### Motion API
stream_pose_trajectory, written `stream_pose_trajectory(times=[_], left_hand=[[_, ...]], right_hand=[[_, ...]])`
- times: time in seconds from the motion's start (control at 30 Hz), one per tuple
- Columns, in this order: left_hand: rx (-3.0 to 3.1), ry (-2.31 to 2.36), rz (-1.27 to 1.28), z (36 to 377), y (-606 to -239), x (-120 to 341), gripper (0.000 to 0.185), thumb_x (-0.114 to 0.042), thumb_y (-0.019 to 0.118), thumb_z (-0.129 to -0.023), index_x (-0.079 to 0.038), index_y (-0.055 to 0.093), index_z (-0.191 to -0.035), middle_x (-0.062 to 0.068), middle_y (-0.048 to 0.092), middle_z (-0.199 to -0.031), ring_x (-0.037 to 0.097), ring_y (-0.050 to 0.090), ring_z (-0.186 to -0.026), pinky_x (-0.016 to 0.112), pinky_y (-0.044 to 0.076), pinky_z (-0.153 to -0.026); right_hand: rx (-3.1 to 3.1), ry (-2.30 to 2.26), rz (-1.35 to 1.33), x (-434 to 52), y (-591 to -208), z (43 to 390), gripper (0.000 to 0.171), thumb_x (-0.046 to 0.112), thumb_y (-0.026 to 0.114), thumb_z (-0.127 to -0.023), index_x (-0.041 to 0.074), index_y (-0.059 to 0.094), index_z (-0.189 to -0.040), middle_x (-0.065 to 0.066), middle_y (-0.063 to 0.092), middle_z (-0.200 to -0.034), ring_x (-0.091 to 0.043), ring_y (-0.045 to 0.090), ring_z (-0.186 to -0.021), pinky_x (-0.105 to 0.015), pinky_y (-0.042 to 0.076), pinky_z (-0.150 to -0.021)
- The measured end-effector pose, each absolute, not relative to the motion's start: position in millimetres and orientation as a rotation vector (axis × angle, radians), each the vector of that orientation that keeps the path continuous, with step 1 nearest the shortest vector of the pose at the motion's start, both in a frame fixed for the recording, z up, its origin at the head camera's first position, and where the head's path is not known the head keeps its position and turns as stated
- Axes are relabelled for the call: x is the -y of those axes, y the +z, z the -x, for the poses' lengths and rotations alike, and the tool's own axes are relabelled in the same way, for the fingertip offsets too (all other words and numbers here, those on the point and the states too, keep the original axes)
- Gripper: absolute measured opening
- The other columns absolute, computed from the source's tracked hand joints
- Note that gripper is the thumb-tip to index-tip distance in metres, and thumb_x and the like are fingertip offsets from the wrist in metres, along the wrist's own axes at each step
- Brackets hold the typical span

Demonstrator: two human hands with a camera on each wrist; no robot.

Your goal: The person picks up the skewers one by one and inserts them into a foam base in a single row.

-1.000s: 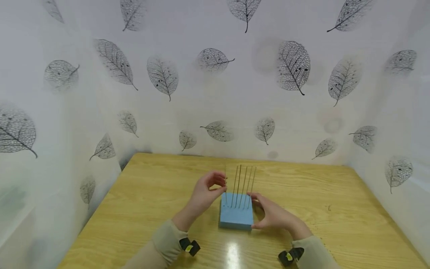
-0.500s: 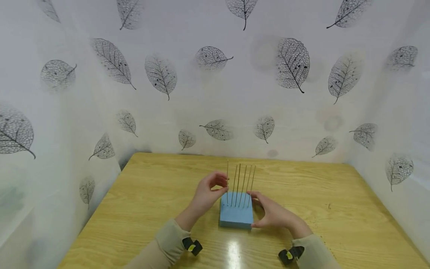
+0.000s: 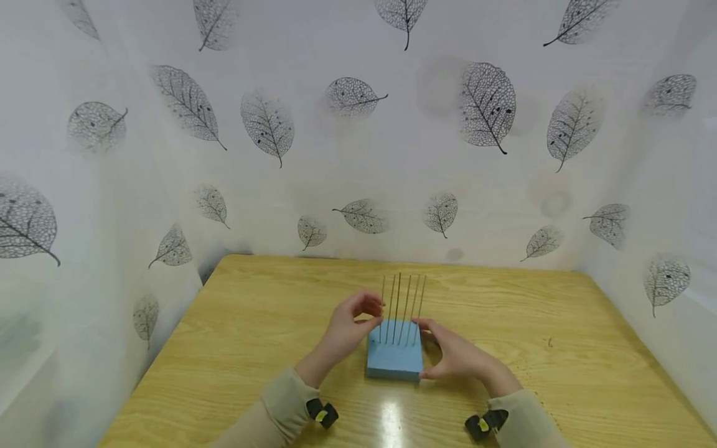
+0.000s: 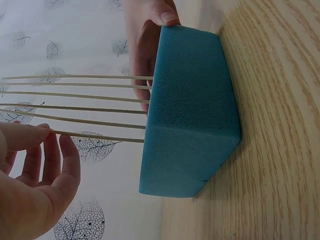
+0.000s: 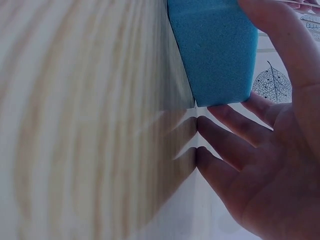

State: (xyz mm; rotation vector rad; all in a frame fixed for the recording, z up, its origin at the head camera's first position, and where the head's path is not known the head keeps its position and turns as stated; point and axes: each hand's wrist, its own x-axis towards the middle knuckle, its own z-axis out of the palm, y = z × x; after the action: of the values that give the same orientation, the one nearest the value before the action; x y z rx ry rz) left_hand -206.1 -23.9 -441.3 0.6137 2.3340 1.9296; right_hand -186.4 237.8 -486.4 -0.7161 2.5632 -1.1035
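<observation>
- A blue foam block (image 3: 394, 359) sits on the wooden table (image 3: 235, 348), near its middle, with six thin sticks standing upright in a row along its far part.
- The left hand (image 3: 350, 325) pinches the leftmost stick (image 3: 383, 305) between thumb and fingertips, partway up its length; in the left wrist view the fingers (image 4: 47, 150) curl round it, the stick's lower end already meeting the foam.
- The right hand (image 3: 455, 356) steadies the block from its right side, thumb and fingers spread against the foam. Whether it presses firmly or only rests there is hard to say from the right wrist view, which is close and partly blurred.
- The step in hand appears to be seating this stick into the foam beside the other five sticks (image 3: 407, 305).
- The next move seems to call for a straight downward push along the stick's own line, kept gentle so the thin stick does not bow or snap, while the block is kept from sliding.
</observation>
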Motion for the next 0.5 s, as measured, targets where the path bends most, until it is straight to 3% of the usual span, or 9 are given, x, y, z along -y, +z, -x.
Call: stream_pose_trajectory(times=[0.5], left_hand=[[-2.367,1.841,-0.659,208.1,-445.5,22.6,0.021,0.000,0.067,-0.091,-0.006,0.063,-0.110,0.014,0.066,-0.109,0.021,0.064,-0.100,0.031,0.057,-0.086]], right_hand=[[-2.555,-1.101,0.711,-237.3,-485.0,185.9,0.103,0.034,0.087,-0.073,0.001,0.029,-0.152,-0.018,0.035,-0.157,-0.038,0.043,-0.139,-0.058,0.033,-0.113]])
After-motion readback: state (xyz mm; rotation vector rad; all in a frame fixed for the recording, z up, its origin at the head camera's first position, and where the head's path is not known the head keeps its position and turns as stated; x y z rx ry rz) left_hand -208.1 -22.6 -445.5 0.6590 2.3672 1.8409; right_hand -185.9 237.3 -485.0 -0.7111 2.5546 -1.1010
